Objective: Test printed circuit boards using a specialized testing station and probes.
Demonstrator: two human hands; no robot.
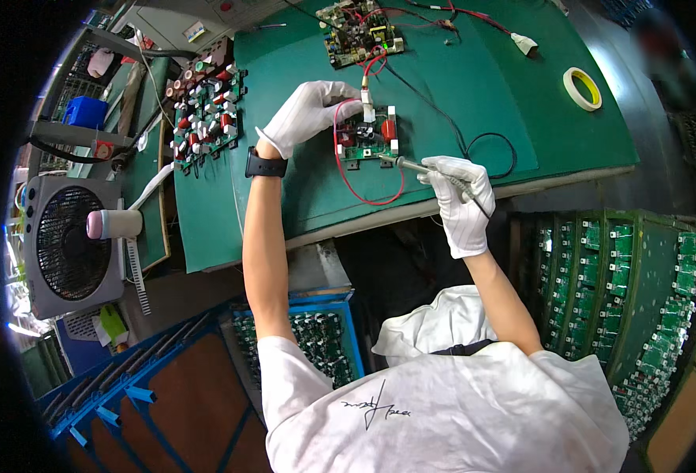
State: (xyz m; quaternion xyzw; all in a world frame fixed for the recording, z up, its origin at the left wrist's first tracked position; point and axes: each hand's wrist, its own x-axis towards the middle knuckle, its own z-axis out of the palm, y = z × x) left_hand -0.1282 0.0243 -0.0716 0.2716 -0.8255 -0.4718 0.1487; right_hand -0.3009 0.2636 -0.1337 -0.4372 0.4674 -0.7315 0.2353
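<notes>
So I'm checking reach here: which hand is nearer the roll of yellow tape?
Right. The right hand, holding a probe, sits below-left of the tape roll; the left hand is farther left, at the small circuit board.

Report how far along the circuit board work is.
Done: a small circuit board lies on the green mat, its red wire attached. In hand: left hand holds a connector at the board; right hand points a metal probe at its edge. Left: racks of boards alongside.
</notes>
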